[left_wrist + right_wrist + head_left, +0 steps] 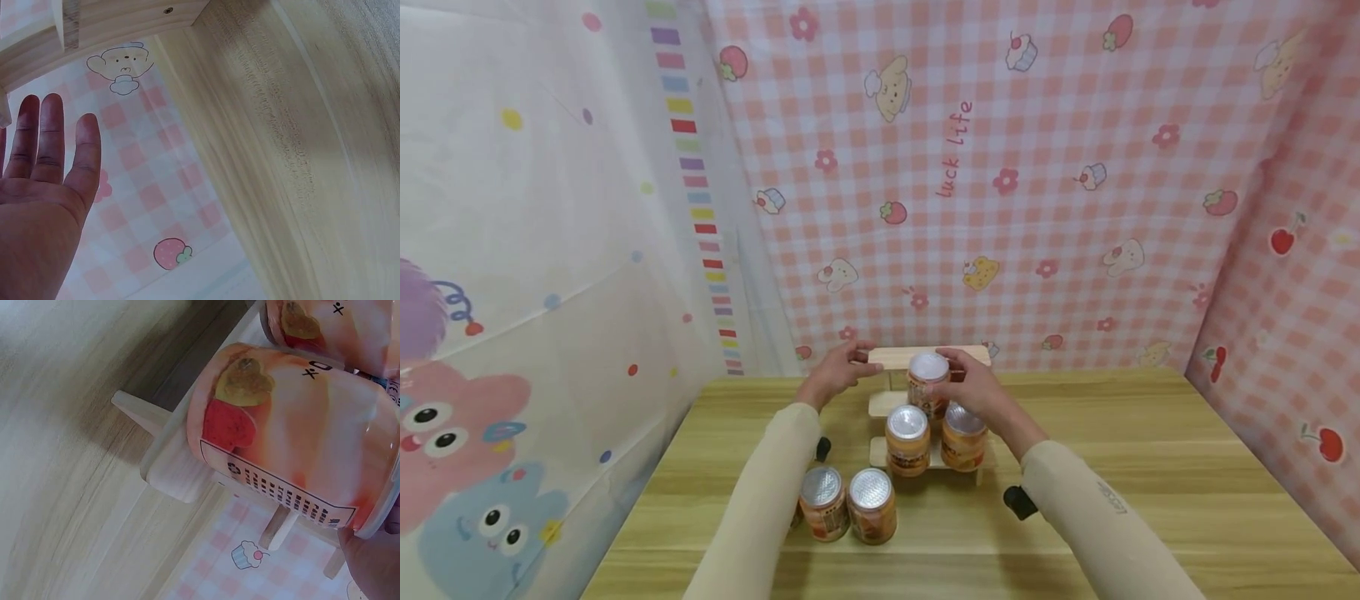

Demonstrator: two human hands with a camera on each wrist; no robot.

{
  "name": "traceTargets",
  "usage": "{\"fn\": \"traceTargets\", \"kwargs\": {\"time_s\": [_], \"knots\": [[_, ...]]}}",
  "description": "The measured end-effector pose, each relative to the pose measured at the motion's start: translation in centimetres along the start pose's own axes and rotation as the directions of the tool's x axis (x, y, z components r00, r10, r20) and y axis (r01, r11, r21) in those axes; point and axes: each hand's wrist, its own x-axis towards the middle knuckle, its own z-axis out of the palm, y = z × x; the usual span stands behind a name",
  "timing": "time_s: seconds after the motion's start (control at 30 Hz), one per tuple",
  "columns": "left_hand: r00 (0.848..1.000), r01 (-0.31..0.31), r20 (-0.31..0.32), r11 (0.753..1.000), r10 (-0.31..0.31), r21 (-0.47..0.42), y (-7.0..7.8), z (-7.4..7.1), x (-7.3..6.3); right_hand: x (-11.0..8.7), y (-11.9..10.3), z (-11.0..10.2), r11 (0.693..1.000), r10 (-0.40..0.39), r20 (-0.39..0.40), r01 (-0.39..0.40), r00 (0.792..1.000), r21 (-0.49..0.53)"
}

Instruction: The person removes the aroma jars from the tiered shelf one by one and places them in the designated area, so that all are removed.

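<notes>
My right hand grips an orange-labelled can with a silver lid, upright at the middle tier of a small stepped wooden shelf. Two matching cans, a left one and a right one, stand on the lowest tier. In the right wrist view, the near can fills much of the picture, with part of my right hand beside its lid. At the left end of the top tier is my left hand, its fingers extended beside the wood. The left wrist view shows those straight fingers.
Two more cans, one beside another, stand on the wooden table in front of the shelf's left side. A further can is mostly hidden by the left sleeve. A pink checked cloth hangs close behind the shelf.
</notes>
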Motion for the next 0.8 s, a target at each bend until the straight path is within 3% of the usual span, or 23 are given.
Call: {"fn": "traceTargets", "kwargs": {"time_s": [0.4,0.53,0.8], "knots": [[0.999,0.034,-0.015,0.999,-0.034,-0.008,0.2,0.2,-0.4,0.4,0.5,0.1,0.995,-0.005,0.016,0.006,1.000,-0.102],[0.999,0.044,-0.019,0.999,-0.044,-0.015,0.1,0.4,-0.5,0.4,0.6,0.0,0.991,-0.052,-0.001,0.052,0.999,-0.123],[0.999,0.037,-0.024,0.999,-0.037,-0.003,0.4,0.1,-0.2,0.3,-1.5,-1.2,0.988,-0.116,-0.033,0.111,0.993,-0.111]]}}
